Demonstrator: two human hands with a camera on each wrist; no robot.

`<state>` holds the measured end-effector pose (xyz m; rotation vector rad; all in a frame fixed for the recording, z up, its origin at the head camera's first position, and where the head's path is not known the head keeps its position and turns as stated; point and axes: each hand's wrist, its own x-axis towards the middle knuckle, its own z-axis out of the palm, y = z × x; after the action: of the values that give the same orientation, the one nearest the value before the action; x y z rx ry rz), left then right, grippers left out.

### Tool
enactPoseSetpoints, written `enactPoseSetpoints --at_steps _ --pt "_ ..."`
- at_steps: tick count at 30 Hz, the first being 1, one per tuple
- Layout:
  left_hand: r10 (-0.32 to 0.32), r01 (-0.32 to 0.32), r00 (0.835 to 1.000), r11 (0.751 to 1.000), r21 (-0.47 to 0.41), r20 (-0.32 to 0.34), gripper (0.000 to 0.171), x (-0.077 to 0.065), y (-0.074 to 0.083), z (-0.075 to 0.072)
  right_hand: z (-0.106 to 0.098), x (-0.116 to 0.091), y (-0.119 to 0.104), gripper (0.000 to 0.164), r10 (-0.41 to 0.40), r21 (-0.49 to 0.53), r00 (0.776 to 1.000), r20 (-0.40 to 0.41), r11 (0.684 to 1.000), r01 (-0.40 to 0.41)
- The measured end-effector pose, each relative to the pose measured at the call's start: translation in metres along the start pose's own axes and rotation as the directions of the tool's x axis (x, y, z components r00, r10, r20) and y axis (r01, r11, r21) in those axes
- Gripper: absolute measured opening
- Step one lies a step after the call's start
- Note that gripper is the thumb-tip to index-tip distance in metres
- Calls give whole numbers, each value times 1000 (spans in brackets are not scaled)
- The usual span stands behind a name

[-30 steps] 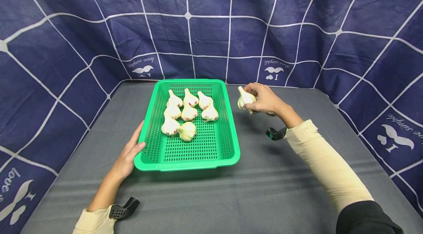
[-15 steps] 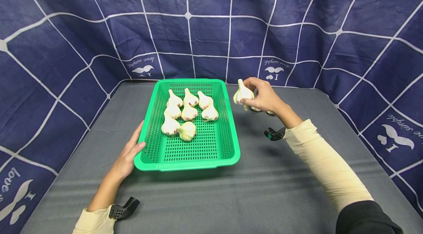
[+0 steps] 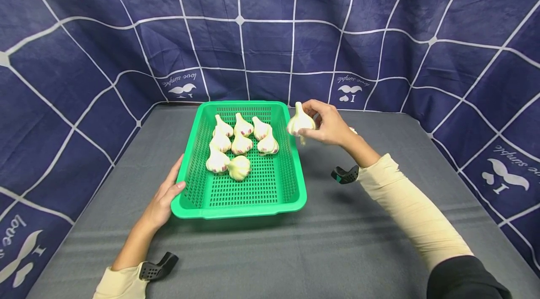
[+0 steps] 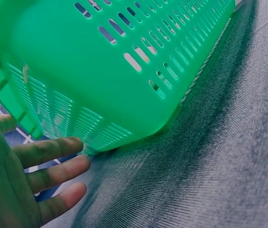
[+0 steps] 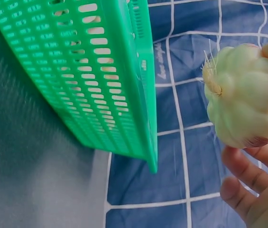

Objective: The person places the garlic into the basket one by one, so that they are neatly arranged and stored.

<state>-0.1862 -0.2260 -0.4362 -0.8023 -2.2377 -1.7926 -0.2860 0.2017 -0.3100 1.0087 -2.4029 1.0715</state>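
A whole garlic bulb [image 3: 300, 123] is pinched between the thumb and fingers of my right hand [image 3: 331, 124], held up with its stem upward. It overlaps the right rim of a green plastic basket [image 3: 297, 175] in the head view. In the right wrist view the root end of the bulb [image 5: 245, 97] faces the camera, and the basket wall [image 5: 91, 71] stands apart to its left. Several garlic bulbs [image 3: 242, 143] lie in the basket's far half and left side. My left hand [image 3: 162, 200] rests along the basket's left side, fingers [image 4: 58, 173] straight, thumb at the rim.
A bit of another bulb [image 3: 352, 130] shows on the grey cloth [image 3: 358, 242] behind my right wrist, mostly hidden. A dark blue curtain with white lines [image 3: 270, 46] rises behind and at both sides of the surface.
My right hand has lifted the garlic bulb and carried it left, to the basket's right rim. My left hand and the basket have stayed in place.
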Motion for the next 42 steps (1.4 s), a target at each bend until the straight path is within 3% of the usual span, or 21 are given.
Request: enactPoseSetpoints --at_steps 8,14,17,21,24,31,37,42 --pt "-13 12 1000 1000 7 3 64 -1 -1 1 11 3 -14 41 22 106 1000 11 994 -24" --pt "-11 11 1000 1000 -2 1 64 0 0 0 20 9 -27 45 43 83 997 69 995 -49" --pt "-15 15 1000 1000 -8 1 64 0 1 0 26 12 -28 46 72 60 988 137 995 -81" --pt "-23 23 1000 1000 -2 -1 64 0 1 -1 35 15 -30 50 129 9 947 293 990 -138" --pt "-23 23 1000 1000 -3 -1 64 0 1 -1 42 16 -29 53 138 -42 912 387 990 -132" --pt "-18 19 1000 1000 -8 4 64 0 0 0 61 21 -24 50 102 -138 888 449 989 -44" --pt "-24 24 1000 1000 8 6 64 1 0 -1 75 24 -21 54 139 -178 832 537 983 -49" --pt "-29 29 1000 1000 1 11 64 1 1 -1 84 23 -23 51 189 -280 795 576 960 -25"
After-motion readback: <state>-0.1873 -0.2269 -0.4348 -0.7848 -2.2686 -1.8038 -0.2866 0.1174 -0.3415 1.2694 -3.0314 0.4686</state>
